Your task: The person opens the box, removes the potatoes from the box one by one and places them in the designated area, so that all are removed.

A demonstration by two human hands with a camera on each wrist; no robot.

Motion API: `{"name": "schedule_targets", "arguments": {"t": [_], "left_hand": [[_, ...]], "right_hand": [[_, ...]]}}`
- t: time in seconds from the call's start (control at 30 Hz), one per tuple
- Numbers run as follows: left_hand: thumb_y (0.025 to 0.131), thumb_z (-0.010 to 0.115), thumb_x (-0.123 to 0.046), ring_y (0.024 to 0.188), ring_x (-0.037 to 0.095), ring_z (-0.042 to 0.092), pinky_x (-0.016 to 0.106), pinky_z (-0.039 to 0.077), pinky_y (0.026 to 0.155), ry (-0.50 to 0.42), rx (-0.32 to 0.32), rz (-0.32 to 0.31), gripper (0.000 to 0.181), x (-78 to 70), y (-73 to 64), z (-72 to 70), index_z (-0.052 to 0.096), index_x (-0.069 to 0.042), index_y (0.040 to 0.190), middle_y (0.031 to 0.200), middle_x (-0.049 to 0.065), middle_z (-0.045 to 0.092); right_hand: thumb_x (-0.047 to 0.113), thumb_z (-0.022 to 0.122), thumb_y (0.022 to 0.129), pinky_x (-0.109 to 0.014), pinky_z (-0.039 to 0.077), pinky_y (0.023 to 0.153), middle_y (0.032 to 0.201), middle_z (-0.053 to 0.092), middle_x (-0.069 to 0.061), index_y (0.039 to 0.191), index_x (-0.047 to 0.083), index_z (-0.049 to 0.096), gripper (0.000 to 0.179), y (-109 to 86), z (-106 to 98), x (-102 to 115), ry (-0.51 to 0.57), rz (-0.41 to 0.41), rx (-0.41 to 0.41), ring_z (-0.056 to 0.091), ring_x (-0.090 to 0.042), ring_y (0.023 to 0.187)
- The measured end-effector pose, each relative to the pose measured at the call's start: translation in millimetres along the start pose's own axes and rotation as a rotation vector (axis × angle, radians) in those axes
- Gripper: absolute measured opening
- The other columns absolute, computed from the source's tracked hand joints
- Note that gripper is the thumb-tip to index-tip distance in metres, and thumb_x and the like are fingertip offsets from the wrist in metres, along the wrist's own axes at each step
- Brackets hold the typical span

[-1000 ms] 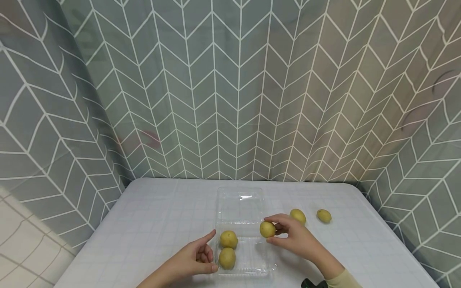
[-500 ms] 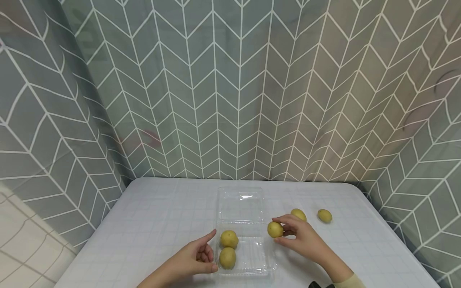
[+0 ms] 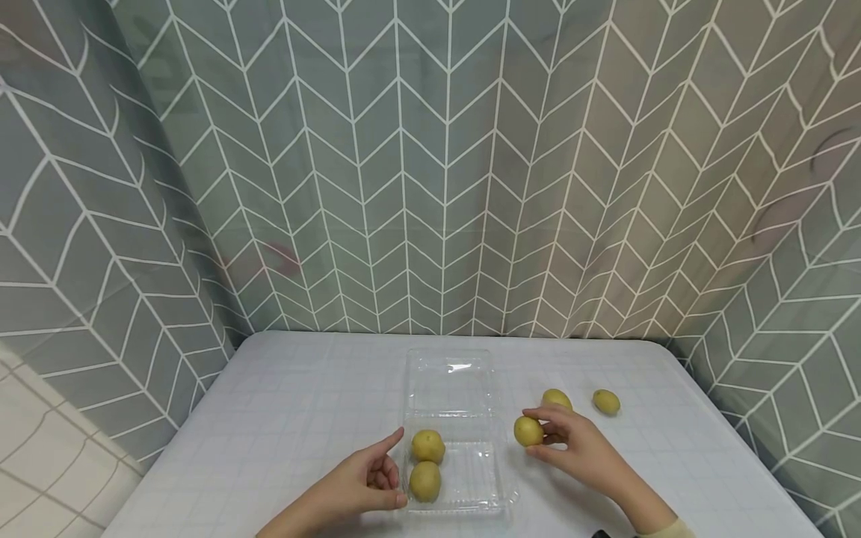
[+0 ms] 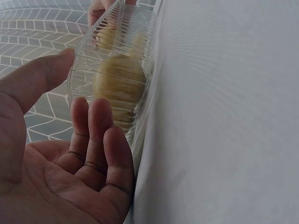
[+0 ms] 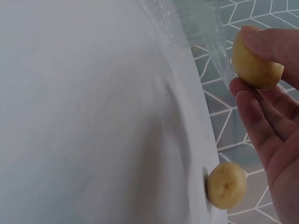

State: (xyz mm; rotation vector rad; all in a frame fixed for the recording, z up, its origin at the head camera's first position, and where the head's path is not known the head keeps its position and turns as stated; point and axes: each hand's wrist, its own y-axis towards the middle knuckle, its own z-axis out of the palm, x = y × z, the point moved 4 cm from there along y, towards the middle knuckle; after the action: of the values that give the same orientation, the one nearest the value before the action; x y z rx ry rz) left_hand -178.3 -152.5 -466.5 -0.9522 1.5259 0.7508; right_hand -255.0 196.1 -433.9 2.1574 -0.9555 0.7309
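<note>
My right hand (image 3: pixel 568 441) pinches a small yellow potato (image 3: pixel 528 431) between thumb and fingers, just right of a clear plastic clamshell container (image 3: pixel 471 478). In the right wrist view the held potato (image 5: pixel 254 65) is smooth and rounded. Two potatoes, a rear one (image 3: pixel 427 446) and a front one (image 3: pixel 424 482), lie along the container's left side. Beside that side rests my left hand (image 3: pixel 366 482), its fingers loosely bent and its fingertips right at the wall. Through the ribbed wall a potato (image 4: pixel 120 81) shows in the left wrist view.
Behind my right hand lies another potato (image 3: pixel 557 399), partly hidden by the fingers. Farther right is one more potato (image 3: pixel 606 403). The container's lid (image 3: pixel 449 381) lies folded back on the white-covered table (image 3: pixel 303 403). A patterned curtain (image 3: pixel 430 187) hangs behind and at both sides.
My right hand has moved to the right with the potato, from over the container's right edge to beside it. The left hand and the other potatoes have stayed in place.
</note>
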Motion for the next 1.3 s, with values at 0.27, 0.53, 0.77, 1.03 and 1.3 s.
{"name": "schedule_targets", "arguments": {"t": [0.27,0.53,0.77,1.03,1.3], "left_hand": [[0.084,0.079,-0.013,0.078,0.012,0.057,0.022,0.051,0.070,0.000,0.002,-0.001,0.094,0.1,0.2,-0.2,0.020,0.002,0.156,0.093,0.009,0.059],[0.084,0.079,-0.014,0.078,0.012,0.057,0.022,0.051,0.069,0.027,0.007,0.000,0.094,1.8,0.5,-0.9,0.019,0.001,0.156,0.092,0.008,0.059],[0.084,0.080,-0.019,0.077,0.010,0.058,0.022,0.051,0.069,0.066,0.013,0.026,0.097,1.6,3.2,-2.7,0.018,0.002,0.156,0.093,0.006,0.059],[0.084,0.080,-0.018,0.077,0.010,0.058,0.021,0.051,0.069,0.059,0.013,0.031,0.097,0.4,3.9,-3.8,0.018,0.002,0.156,0.092,0.007,0.059],[0.084,0.080,-0.013,0.077,0.013,0.058,0.021,0.050,0.068,0.032,0.016,0.013,0.096,2.1,2.7,-3.0,0.018,0.001,0.156,0.092,0.008,0.059]], "right_hand": [[0.019,0.082,0.083,-0.033,0.056,0.077,0.116,0.063,-0.010,0.124,-0.003,0.063,0.050,-9.8,-3,-3,0.024,-0.062,-0.006,0.066,-0.013,0.092],[0.016,0.083,0.081,-0.035,0.057,0.075,0.117,0.062,-0.010,0.123,-0.003,0.064,0.050,-16.8,-6,-9,0.008,-0.065,-0.018,0.066,-0.014,0.090],[0.018,0.083,0.081,-0.035,0.057,0.076,0.119,0.061,-0.012,0.123,-0.003,0.064,0.052,-19.4,-8,-13,-0.010,-0.045,-0.006,0.065,-0.015,0.092],[0.020,0.083,0.080,-0.034,0.056,0.076,0.121,0.061,-0.013,0.123,-0.001,0.065,0.051,-22.5,-9,-14,-0.006,0.011,0.013,0.064,-0.014,0.093],[0.027,0.082,0.081,-0.030,0.053,0.074,0.115,0.065,0.000,0.122,0.006,0.067,0.048,-26.8,-10,-17,-0.097,0.040,0.043,0.059,-0.007,0.093]]}}
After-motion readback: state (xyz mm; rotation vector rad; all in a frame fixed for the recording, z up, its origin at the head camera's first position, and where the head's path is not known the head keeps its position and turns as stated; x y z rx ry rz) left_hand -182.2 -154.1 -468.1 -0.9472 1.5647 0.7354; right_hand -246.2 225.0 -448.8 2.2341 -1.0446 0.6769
